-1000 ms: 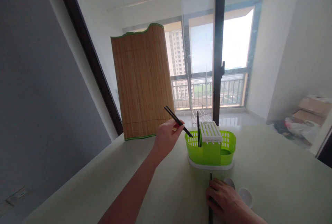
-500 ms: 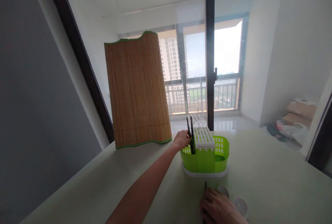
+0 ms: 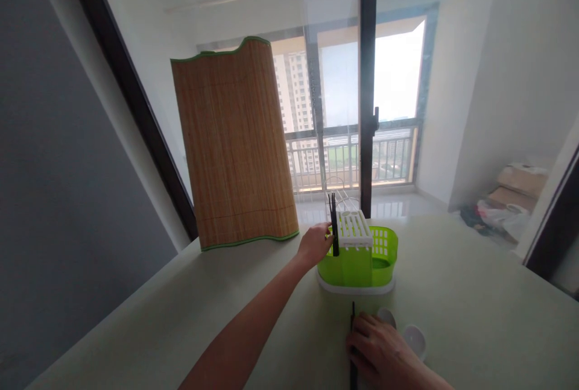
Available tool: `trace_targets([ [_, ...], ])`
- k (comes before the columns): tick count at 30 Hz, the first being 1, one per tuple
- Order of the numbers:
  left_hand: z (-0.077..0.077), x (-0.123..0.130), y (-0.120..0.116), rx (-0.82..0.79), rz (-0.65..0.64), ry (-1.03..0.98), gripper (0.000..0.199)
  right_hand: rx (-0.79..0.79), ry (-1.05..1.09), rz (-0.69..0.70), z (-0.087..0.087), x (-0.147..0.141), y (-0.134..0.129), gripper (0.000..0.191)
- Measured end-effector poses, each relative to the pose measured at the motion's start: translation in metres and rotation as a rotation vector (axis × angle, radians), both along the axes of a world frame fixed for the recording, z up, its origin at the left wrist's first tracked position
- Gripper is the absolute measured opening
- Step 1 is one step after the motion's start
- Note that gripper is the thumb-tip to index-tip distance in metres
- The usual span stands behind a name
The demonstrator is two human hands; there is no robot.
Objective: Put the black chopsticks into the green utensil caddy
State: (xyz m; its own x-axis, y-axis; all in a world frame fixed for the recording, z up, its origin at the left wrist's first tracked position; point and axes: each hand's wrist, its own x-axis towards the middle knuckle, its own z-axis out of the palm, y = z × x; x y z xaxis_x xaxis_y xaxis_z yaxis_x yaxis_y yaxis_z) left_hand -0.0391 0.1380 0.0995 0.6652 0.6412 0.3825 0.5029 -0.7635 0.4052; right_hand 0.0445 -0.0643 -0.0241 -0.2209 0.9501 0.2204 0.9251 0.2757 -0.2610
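My left hand (image 3: 315,242) is closed round several dark chopsticks (image 3: 335,230), held upright at the left side of a green basket (image 3: 355,270). A white slatted rack (image 3: 354,228) sits on the middle of the basket. Near the front edge, my right hand (image 3: 373,342) has its fingers closed on a dark stick (image 3: 353,317) that lies along the table, pointing away from me. Two small white bowls, one partly behind my right hand (image 3: 386,317) and one to its right (image 3: 415,342), rest on the table.
A rolled bamboo mat (image 3: 235,149) with green edging stands upright at the back left of the pale table (image 3: 456,281). Behind is a glass door with a dark frame (image 3: 367,88). Boxes and bags (image 3: 515,203) lie beyond, at right.
The view has shifted slightly. The chopsticks in my left hand are closer together and more upright. More of the dark stick shows beside my right hand, which has moved slightly left.
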Motion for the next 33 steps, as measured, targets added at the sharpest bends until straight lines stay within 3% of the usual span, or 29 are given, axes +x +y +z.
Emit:
trace_targets([
  [4, 0.0, -0.016, -0.026, 0.087, 0.011, -0.047, 0.034, 0.016, 0.054, 0.016, 0.003, 0.001, -0.002, 0.011],
  [7, -0.01, -0.04, -0.059, 0.204, 0.03, -0.137, 0.025, 0.019, 0.075, 0.021, 0.006, 0.002, -0.005, 0.011],
  [11, -0.05, -0.074, -0.114, 0.139, 0.039, -0.056, 0.017, 0.024, 0.096, 0.032, 0.008, 0.002, -0.007, 0.012],
  [14, -0.081, -0.088, -0.147, -0.032, 0.038, 0.213, 0.013, 0.017, 0.122, 0.051, 0.009, 0.001, -0.007, 0.011],
  [16, -0.092, -0.09, -0.159, -0.145, 0.039, 0.397, 0.026, 0.005, 0.135, 0.077, 0.009, 0.0, -0.007, 0.012],
  [21, -0.084, -0.087, -0.158, -0.317, 0.093, 0.63, 0.037, 0.032, 0.124, 0.102, 0.009, 0.0, -0.007, 0.015],
  [27, -0.079, -0.099, -0.131, -0.181, 0.285, 0.593, 0.037, 0.076, 0.142, 0.104, 0.012, 0.003, -0.005, 0.017],
  [33, -0.079, -0.117, -0.111, -0.11, 0.279, 0.625, 0.038, 0.108, 0.08, 0.064, 0.014, 0.002, -0.003, 0.02],
])
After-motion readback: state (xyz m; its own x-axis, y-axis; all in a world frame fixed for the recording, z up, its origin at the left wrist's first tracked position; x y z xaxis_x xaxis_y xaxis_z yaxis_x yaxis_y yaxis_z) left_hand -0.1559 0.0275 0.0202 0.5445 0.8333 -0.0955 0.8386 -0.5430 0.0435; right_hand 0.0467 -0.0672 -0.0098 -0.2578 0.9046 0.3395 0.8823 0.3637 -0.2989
